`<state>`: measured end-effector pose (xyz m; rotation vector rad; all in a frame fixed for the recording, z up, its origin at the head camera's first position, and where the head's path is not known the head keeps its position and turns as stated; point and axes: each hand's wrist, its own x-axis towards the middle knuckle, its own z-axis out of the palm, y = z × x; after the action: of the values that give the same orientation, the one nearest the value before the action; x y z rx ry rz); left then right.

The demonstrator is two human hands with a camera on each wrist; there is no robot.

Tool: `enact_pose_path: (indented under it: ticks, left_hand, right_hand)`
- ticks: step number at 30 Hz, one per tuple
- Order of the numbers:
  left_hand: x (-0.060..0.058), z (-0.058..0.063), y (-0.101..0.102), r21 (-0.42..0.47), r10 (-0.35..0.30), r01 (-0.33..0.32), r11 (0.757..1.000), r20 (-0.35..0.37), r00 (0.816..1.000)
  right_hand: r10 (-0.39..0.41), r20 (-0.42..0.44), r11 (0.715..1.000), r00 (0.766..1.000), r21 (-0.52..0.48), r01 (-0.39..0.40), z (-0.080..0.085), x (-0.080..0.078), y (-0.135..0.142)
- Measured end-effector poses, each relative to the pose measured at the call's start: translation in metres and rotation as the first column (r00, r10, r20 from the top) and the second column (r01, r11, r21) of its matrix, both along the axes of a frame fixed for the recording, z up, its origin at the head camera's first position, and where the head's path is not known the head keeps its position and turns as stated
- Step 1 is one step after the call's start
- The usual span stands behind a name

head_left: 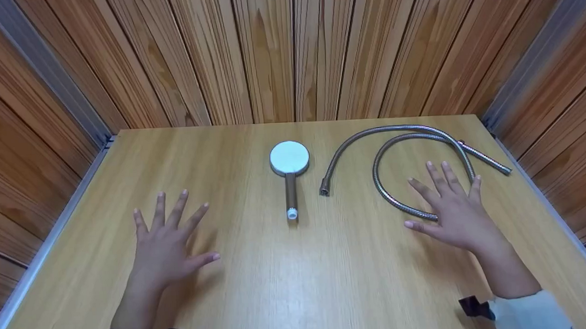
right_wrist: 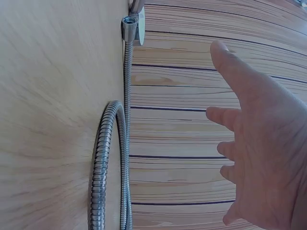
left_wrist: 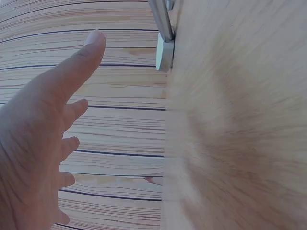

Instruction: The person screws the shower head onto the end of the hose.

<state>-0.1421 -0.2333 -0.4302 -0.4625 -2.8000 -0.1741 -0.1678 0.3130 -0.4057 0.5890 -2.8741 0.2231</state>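
Observation:
A handheld shower head (head_left: 290,184) with a round white face lies at the middle of the table, its handle towards me. To its right a coiled metal shower hose (head_left: 379,175) rests on the wood, one end fitting (head_left: 325,187) near the shower head. My left hand (head_left: 164,251) hovers above the table at the left, fingers spread, holding nothing. Over the near part of the hose is my right hand (head_left: 456,216), also spread and holding nothing; it hides part of the coil. In the right wrist view a gap shows between the palm (right_wrist: 268,143) and the hose (right_wrist: 99,177).
The wooden table (head_left: 299,284) ends at a back wall of wood planks (head_left: 267,55). Plank side walls stand at left and right, with grey metal strips (head_left: 52,262) along the table's sides. A dark strap-mounted piece (head_left: 476,308) sits at each wrist.

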Motion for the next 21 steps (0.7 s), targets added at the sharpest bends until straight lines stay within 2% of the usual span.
enact_pose_path:
  ticks: [8,14,21]
  left_hand:
    - [-0.005,0.002,0.002,0.049,-0.017,0.018,0.999,-0.027,0.999]
    - [-0.011,0.001,0.008,0.093,-0.04,0.04,0.995,-0.011,0.999]
    - [-0.018,0.001,0.013,0.14,-0.07,0.073,0.987,-0.029,0.997]
  right_hand:
    - [0.024,-0.01,1.0,1.0,-0.004,-0.024,0.003,-0.004,-0.002]
    - [0.051,-0.019,0.998,0.999,-0.039,-0.051,0.005,-0.008,-0.005]
    - [0.089,-0.005,0.991,0.996,-0.101,-0.089,0.002,-0.014,-0.008]
